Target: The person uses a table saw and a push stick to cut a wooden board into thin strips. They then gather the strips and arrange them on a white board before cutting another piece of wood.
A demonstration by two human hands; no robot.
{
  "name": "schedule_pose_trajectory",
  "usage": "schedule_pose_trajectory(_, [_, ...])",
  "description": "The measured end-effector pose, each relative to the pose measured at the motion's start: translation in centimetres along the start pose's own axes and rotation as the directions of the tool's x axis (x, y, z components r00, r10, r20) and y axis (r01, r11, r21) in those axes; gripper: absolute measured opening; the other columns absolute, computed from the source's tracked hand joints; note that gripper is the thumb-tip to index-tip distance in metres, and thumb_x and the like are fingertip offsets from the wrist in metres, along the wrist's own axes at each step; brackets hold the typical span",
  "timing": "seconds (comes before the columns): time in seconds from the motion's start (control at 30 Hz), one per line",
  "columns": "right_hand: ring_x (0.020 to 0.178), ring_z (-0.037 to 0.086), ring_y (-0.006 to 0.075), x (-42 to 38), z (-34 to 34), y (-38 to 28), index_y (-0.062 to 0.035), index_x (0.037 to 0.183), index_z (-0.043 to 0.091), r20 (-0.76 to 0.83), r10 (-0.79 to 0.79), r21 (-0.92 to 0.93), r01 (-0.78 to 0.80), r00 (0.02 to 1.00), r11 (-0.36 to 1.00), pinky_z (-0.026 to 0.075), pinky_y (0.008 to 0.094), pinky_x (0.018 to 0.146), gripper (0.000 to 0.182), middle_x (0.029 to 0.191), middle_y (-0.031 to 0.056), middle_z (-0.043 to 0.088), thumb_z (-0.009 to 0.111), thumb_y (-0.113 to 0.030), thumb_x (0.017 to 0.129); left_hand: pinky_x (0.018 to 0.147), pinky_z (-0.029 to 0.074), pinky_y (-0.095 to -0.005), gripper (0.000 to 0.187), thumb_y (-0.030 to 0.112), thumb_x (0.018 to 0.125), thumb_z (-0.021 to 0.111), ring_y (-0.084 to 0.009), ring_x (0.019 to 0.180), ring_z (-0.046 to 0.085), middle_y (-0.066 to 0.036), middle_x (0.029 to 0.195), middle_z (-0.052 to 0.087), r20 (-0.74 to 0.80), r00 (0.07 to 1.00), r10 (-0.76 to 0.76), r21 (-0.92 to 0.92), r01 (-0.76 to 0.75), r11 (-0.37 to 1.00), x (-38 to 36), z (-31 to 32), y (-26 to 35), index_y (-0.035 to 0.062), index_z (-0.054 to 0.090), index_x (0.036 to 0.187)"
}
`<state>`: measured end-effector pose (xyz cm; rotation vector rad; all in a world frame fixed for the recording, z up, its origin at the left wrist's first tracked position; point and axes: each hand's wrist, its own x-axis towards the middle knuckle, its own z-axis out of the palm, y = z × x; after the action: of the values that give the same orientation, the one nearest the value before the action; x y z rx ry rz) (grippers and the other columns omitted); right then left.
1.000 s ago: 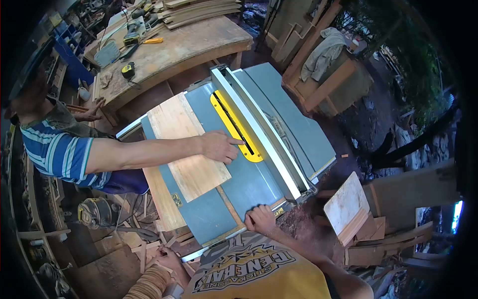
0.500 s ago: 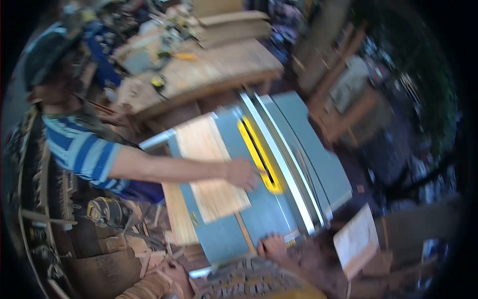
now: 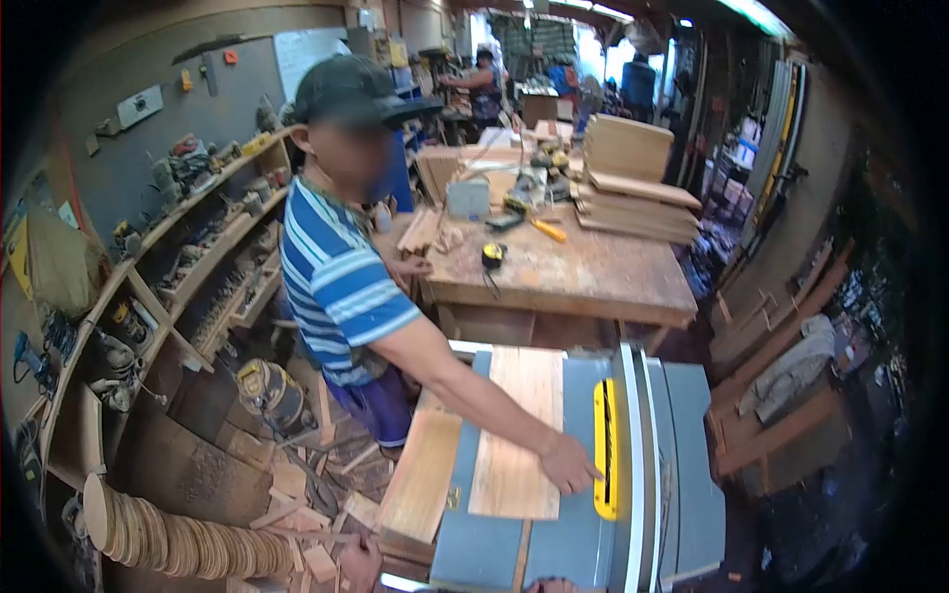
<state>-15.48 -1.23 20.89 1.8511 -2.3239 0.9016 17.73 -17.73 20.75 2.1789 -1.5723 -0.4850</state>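
At the bottom edge, my left hand [image 3: 361, 563] is beside the near left corner of a table saw [image 3: 474, 553]; its fingers are only partly visible. Of my right hand [image 3: 552, 585], just the top shows at the saw's front edge, the rest cut off. A pale wooden board [image 3: 514, 435] lies flat on the saw table, left of the yellow blade insert [image 3: 606, 450]. Another person's hand [image 3: 568, 465] reaches across that board, a finger pointing at the insert. The metal rip fence [image 3: 647, 465] runs along the insert's right side.
Behind the saw stands a workbench [image 3: 593, 272] with stacked boards [image 3: 633, 163] and a tape measure [image 3: 492, 256]. The other person [image 3: 346, 287] stands at the saw's left. A shop vacuum [image 3: 269, 390], offcuts and a stack of rounded wood pieces [image 3: 188, 534] occupy the lower left.
My view has tilted up, so the saw and my hands sit lower in the picture. The other person's hand stays over the board near the insert.
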Motion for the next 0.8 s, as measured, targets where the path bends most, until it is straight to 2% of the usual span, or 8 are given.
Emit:
schedule_pose_trajectory(0.07, [0.075, 0.056, 0.0339, -1.8, 2.3, 1.1, -0.0105, 0.082, 0.064, 0.021, 0.040, -0.089, -0.038, 0.999, 0.995, 0.043, 0.0505, 0.071, 0.020, 0.077, 0.0122, 0.060, 0.071, -0.028, 0.075, 0.070, 0.048, -0.0430, 0.014, 0.016, 0.085, 0.061, -0.0381, 0.081, 0.061, -0.021, 0.081, 0.060, -0.170, 0.975, 0.141, -0.178, -0.171, 0.969, 0.7, 1.8, -0.3, 0.0032, 0.065, 0.090])
schedule_pose_trajectory(0.1, [0.071, 0.056, 0.0337, -0.5, 2.0, 0.9, -0.0094, 0.072, 0.064, -0.142, -0.017, -0.040, 0.011, 0.990, 0.999, 0.043, 0.0467, 0.064, 0.013, 0.074, 0.0117, 0.059, 0.065, -0.022, 0.073, 0.069, 0.047, -0.0440, 0.013, 0.014, 0.083, 0.061, -0.0378, 0.077, 0.059, -0.020, 0.079, 0.060, -0.251, 0.941, 0.229, -0.197, -0.281, 0.939, 1.2, 2.0, 1.5, 0.0012, 0.063, 0.085])
schedule_pose_trajectory(0.13, [0.070, 0.055, 0.0328, -0.3, 1.2, 0.6, -0.0100, 0.071, 0.059, -0.092, -0.012, -0.011, 0.011, 0.996, 1.000, 0.042, 0.0458, 0.063, 0.009, 0.071, 0.0101, 0.056, 0.064, -0.018, 0.073, 0.070, 0.047, -0.0430, 0.012, 0.011, 0.082, 0.062, -0.0363, 0.078, 0.059, -0.019, 0.081, 0.060, -0.262, 0.920, 0.290, -0.323, -0.367, 0.872, 2.0, 2.9, 2.2, 0.0005, 0.063, 0.087])
schedule_pose_trajectory(0.23, [0.070, 0.053, 0.0262, 1.4, -1.3, -0.8, -0.0097, 0.078, 0.059, -0.138, -0.023, -0.008, 0.022, 0.990, 1.000, 0.042, 0.0384, 0.067, 0.007, 0.073, 0.0071, 0.053, 0.066, -0.012, 0.078, 0.081, 0.048, -0.0415, 0.028, 0.012, 0.079, 0.070, -0.0309, 0.089, 0.059, -0.015, 0.093, 0.063, -0.132, 0.922, 0.365, -0.388, -0.387, 0.837, 2.5, 3.9, 10.0, 0.0006, 0.065, 0.105])
schedule_pose_trajectory(0.33, [0.069, 0.053, 0.0260, 1.5, -1.2, -0.9, -0.0090, 0.079, 0.060, -0.153, 0.004, 0.021, -0.001, 0.988, 1.000, 0.043, 0.0392, 0.068, 0.007, 0.073, 0.0075, 0.053, 0.067, -0.011, 0.078, 0.099, 0.041, -0.0454, 0.057, 0.026, 0.078, 0.076, -0.0366, 0.110, 0.051, -0.021, 0.113, 0.057, -0.010, 0.819, 0.574, -0.294, -0.551, 0.781, 1.7, 5.1, 15.8, -0.0037, 0.057, 0.124])
schedule_pose_trajectory(0.43, [0.072, 0.055, 0.0281, 1.5, -0.8, -0.9, -0.0076, 0.081, 0.061, -0.172, 0.070, 0.115, -0.050, 0.983, 0.992, 0.044, 0.0408, 0.069, 0.007, 0.074, 0.0091, 0.054, 0.067, -0.010, 0.078, 0.106, 0.034, -0.0483, 0.068, 0.034, 0.078, 0.076, -0.0394, 0.117, 0.044, -0.024, 0.121, 0.052, 0.089, 0.829, 0.552, -0.144, -0.538, 0.831, 0.2, 7.1, 17.8, -0.0056, 0.054, 0.128])
schedule_pose_trajectory(0.57, [0.081, 0.057, 0.0350, 6.0, -0.5, -1.4, -0.0042, 0.093, 0.063, -0.264, 0.249, 0.250, -0.183, 0.932, 0.951, 0.045, 0.0433, 0.072, 0.015, 0.082, 0.0146, 0.056, 0.065, -0.010, 0.080, 0.105, 0.031, -0.0493, 0.055, 0.033, 0.085, 0.068, -0.0383, 0.120, 0.041, -0.023, 0.123, 0.050, 0.049, 0.872, 0.488, -0.205, -0.469, 0.859, 0.6, 9.3, 17.5, -0.0015, 0.058, 0.128])
schedule_pose_trajectory(0.8, [0.101, 0.051, 0.0346, 8.9, 2.0, -2.3, -0.0042, 0.109, 0.063, -0.149, 0.216, 0.073, -0.207, 0.965, 0.976, 0.040, 0.0476, 0.087, 0.029, 0.103, 0.0151, 0.054, 0.064, -0.016, 0.082, 0.103, 0.032, -0.0494, 0.038, 0.030, 0.087, 0.066, -0.0355, 0.120, 0.041, -0.019, 0.120, 0.053, -0.015, 0.837, 0.547, -0.204, -0.538, 0.818, 0.2, 9.5, 17.3, 0.0019, 0.070, 0.113])
